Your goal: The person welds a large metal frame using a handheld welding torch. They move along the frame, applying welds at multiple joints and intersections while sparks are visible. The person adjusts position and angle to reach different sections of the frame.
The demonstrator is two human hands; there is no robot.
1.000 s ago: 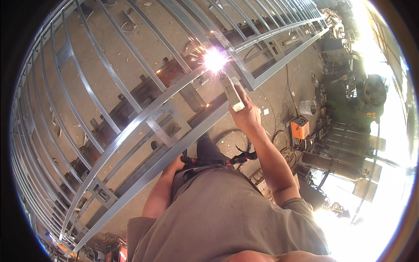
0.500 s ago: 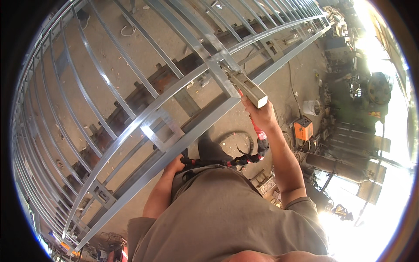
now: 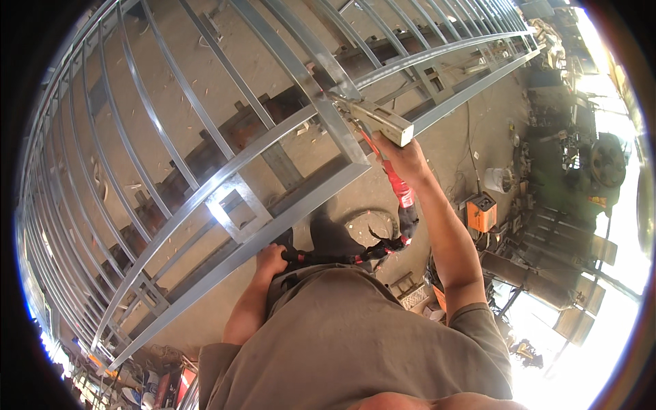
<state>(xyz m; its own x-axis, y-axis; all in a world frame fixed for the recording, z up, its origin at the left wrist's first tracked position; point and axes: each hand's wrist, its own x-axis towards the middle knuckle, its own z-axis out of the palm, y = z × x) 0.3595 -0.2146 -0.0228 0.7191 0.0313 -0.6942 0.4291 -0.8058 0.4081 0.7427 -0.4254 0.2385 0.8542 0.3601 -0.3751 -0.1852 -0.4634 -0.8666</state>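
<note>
My right hand (image 3: 404, 158) is closed around a pale, box-shaped metal tool (image 3: 384, 121) with a red-taped cable below it. The tool's narrow tip lies near the joint where a double upright meets the curved rail of a large metal frame (image 3: 294, 206). From the tool, a red-and-black taped cable (image 3: 408, 213) sags across in front of my waist. At its other end my left hand (image 3: 272, 259) is curled around the black part, close to the frame's lower bar. Its fingertips are partly hidden.
Frame bars fill the left and top of the view, above a dark rusty beam (image 3: 242, 130). An orange box-shaped machine (image 3: 482, 212) stands on the floor at the right, near a white bucket (image 3: 499, 180). Loose cable (image 3: 372, 212) lies coiled by my legs.
My right hand has shifted slightly left with the tool, whose body now lies flatter. The frame sits a little lower and further left in view. My left hand keeps its grip.
</note>
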